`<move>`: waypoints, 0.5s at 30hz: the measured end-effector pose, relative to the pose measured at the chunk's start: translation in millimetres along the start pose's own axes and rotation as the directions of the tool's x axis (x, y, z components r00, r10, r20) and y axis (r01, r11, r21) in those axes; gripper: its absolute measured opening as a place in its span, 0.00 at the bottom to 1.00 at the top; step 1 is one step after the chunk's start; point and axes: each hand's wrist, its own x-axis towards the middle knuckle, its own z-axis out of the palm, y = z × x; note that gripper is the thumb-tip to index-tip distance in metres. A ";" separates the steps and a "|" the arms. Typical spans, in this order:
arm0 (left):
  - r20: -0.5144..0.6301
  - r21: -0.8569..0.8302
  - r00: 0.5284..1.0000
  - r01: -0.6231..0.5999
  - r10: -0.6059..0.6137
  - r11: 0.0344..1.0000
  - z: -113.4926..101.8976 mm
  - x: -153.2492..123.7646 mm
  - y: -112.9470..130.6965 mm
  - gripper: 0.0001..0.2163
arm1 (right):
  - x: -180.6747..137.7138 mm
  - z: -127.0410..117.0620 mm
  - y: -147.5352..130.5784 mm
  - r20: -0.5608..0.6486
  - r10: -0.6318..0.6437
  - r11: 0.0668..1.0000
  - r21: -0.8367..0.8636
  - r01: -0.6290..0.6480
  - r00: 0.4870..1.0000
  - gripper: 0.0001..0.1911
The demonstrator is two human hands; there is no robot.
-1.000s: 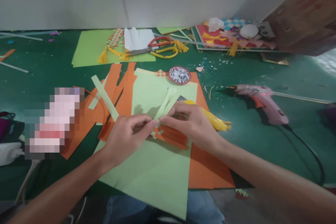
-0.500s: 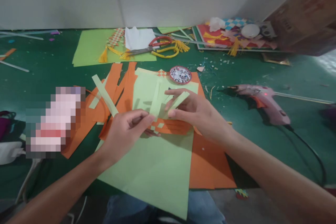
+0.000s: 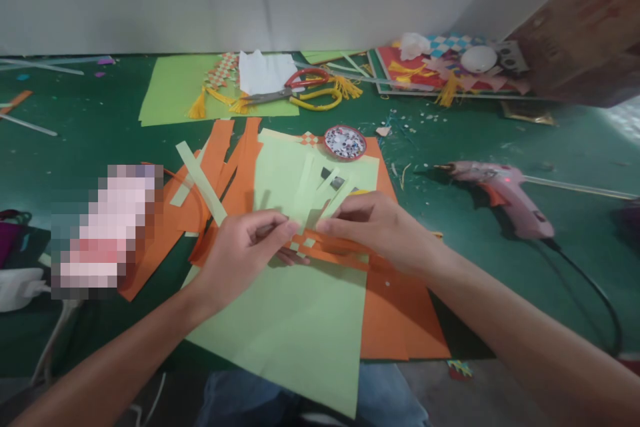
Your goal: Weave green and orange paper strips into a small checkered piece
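Left hand [image 3: 240,255] fingers pinching weave [image 3: 304,244] edge, right hand [image 3: 383,230] gripping orange strips [image 3: 343,255] — glue gun [image 3: 503,190] well apart

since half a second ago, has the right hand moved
Yes: the right hand has dropped nearer the person, away from the round dish, onto the orange strips.

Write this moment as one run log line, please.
left hand: pinches paper weave | right hand: fingertips on orange strips | green strips: fan upward | nearby: glue gun, scissors
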 end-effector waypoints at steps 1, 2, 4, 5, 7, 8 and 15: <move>0.009 0.006 1.000 0.004 -0.004 1.000 -0.1 0.2 -0.7 0.10 | -0.2 0.3 0.1 0.003 0.000 1.000 -0.003 0.000 1.000 0.21; 0.017 0.014 1.000 0.006 -0.006 1.000 -0.3 0.3 -1.4 0.11 | -0.4 0.5 0.3 0.005 -0.003 1.000 -0.003 0.003 1.000 0.21; 0.032 0.033 0.999 0.005 -0.006 0.999 -0.6 0.0 -2.4 0.12 | -0.4 0.8 0.5 0.013 -0.010 1.000 -0.002 0.010 1.000 0.21; 0.038 0.041 0.999 0.003 -0.005 0.999 -0.7 -0.3 -2.6 0.12 | -0.4 0.9 0.5 0.014 -0.014 1.000 -0.003 0.014 1.000 0.20; 0.046 0.055 0.999 -0.001 -0.001 0.998 -0.6 -0.9 -2.7 0.13 | -0.1 1.0 0.3 0.009 -0.019 1.000 -0.014 0.019 1.000 0.20; 0.050 0.061 0.999 -0.004 0.001 0.998 -0.5 -1.2 -2.5 0.13 | 0.0 1.2 0.1 0.005 -0.018 1.000 -0.024 0.019 1.000 0.20; 0.053 0.088 0.998 0.015 -0.020 0.996 0.3 -3.6 0.7 0.12 | 0.2 2.9 -2.8 -0.015 -0.057 0.996 -0.065 0.056 0.998 0.21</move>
